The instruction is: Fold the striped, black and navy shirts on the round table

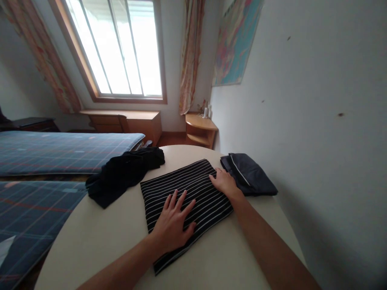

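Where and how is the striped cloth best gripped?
Probably by the near edge of the striped cloth, from the wearer's side: fingers slid under, thumb on top. It lies flat with no raised part to pinch; that edge faces the wearer, away from the dark folded cloth. The left hand, spread on top, would likely need to shift first.

From up on the head, the one camera looks forward and down at the table, with the left hand and right hand close by and the window far ahead.
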Available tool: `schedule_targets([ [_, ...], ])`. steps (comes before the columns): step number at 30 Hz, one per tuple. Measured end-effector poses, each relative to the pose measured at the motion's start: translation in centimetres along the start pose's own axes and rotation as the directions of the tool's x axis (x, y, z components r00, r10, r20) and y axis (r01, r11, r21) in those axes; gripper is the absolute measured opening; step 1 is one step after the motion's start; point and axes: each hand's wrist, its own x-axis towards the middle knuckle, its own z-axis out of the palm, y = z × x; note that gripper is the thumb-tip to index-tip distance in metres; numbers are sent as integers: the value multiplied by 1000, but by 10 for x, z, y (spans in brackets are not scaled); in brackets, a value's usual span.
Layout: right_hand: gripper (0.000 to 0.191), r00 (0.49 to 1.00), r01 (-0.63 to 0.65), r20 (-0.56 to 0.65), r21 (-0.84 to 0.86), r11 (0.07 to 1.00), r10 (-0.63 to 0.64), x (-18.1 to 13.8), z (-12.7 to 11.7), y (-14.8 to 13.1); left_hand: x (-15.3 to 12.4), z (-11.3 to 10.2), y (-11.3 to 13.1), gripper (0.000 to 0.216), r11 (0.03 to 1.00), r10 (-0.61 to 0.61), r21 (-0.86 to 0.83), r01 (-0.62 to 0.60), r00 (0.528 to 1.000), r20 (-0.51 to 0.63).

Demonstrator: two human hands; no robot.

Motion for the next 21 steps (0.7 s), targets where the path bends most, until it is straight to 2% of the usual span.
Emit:
schedule_targets([
  [4, 46, 999, 27, 44, -34, 999, -25, 3, -3, 7, -2, -1, -1, 64, 1000, -5, -5, 5, 996, 92],
  [7, 45, 994, -47, 100, -40, 998, 51, 2, -7, 4, -3, -7, 2, 66, 1000, -18, 0, 18, 992, 122],
  [11, 55, 966, -141, 212, -56, 988, 150, -2, -19, 1, -3, -14, 8, 56, 997, -77, 13, 76, 993, 92],
  [15, 59, 950, -124, 281, -60, 991, 136, -3, -27, 4, -2, -12, 10, 44, 998, -63, 1, 63, 997, 53],
  [19, 53, 943, -62, 325, -43, 997, 72, 0, -27, 8, -1, -5, 4, 69, 999, 47, -22, -45, 995, 89],
  [21, 49, 947, -42, 318, -26, 999, 49, 2, -26, 9, -1, -3, 0, 72, 998, 61, -20, -59, 990, 130],
])
